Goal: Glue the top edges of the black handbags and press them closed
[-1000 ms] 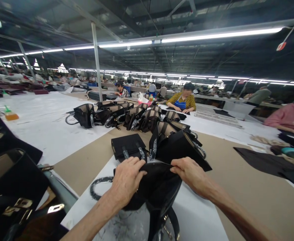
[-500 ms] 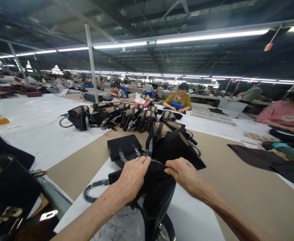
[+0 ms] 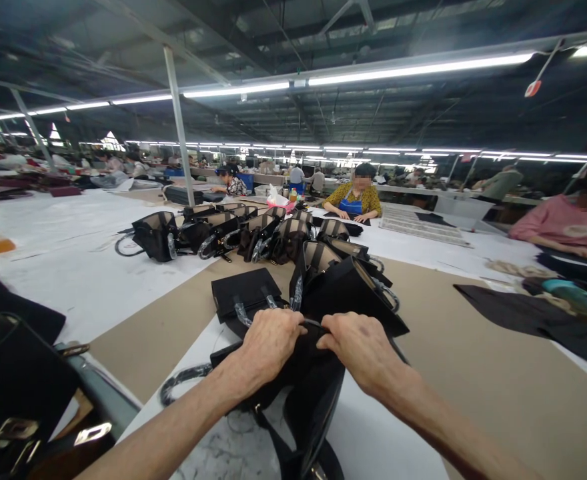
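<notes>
The left hand (image 3: 273,343) and the right hand (image 3: 361,343) are close to each other, and both are clamped on the upper edge of a black handbag (image 3: 311,393), with the thumbs and fingers pinching its rim. This bag is in front of the person, over a white sheet (image 3: 383,440), and its lower part comes toward the camera, where a metal fitting (image 3: 318,471) is partly visible. To the left of it, a loop handle (image 3: 181,380) wrapped in clear plastic rests on the sheet; I cannot tell surely to which bag it belongs. Just beyond the hands there are a closed bag (image 3: 243,293) with two wrapped handles and, to its right, a tilted open bag (image 3: 353,293). Brown paper (image 3: 473,373) covers the table around, and a dark fabric piece (image 3: 511,312) lies on it at right. Farther away, a row of handbags (image 3: 253,233) stands before a co-worker (image 3: 356,197) in a blue apron.
</notes>
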`<state>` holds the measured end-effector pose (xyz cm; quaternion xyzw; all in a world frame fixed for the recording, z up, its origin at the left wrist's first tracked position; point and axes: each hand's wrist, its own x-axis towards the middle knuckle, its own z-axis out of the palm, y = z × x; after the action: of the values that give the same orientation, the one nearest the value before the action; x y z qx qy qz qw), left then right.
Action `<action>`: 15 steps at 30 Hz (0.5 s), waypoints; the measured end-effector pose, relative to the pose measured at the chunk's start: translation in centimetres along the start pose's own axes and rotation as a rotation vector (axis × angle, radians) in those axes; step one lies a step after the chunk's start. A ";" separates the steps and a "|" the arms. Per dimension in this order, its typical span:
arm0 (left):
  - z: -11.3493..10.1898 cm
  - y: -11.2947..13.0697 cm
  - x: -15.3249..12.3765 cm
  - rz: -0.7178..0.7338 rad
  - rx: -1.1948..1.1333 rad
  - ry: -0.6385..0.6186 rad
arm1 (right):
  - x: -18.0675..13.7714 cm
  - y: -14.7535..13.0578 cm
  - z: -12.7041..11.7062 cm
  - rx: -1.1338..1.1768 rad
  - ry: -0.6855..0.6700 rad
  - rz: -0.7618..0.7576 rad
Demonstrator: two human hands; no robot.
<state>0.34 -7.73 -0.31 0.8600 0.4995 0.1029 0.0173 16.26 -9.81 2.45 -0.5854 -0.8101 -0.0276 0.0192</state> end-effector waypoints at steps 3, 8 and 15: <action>-0.1 0.1 -0.2 -0.011 -0.032 0.002 | 0.7 -0.3 0.2 0.003 0.005 -0.065; -0.7 0.0 0.0 -0.030 -0.023 -0.032 | 1.5 -0.2 0.8 -0.011 0.025 -0.111; -0.7 0.1 0.4 -0.028 -0.055 -0.033 | 1.6 -0.1 1.0 0.024 0.067 -0.236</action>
<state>0.47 -7.52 0.41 0.8536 0.5083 0.1020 0.0508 15.70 -8.22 1.50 -0.4846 -0.8724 -0.0394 0.0497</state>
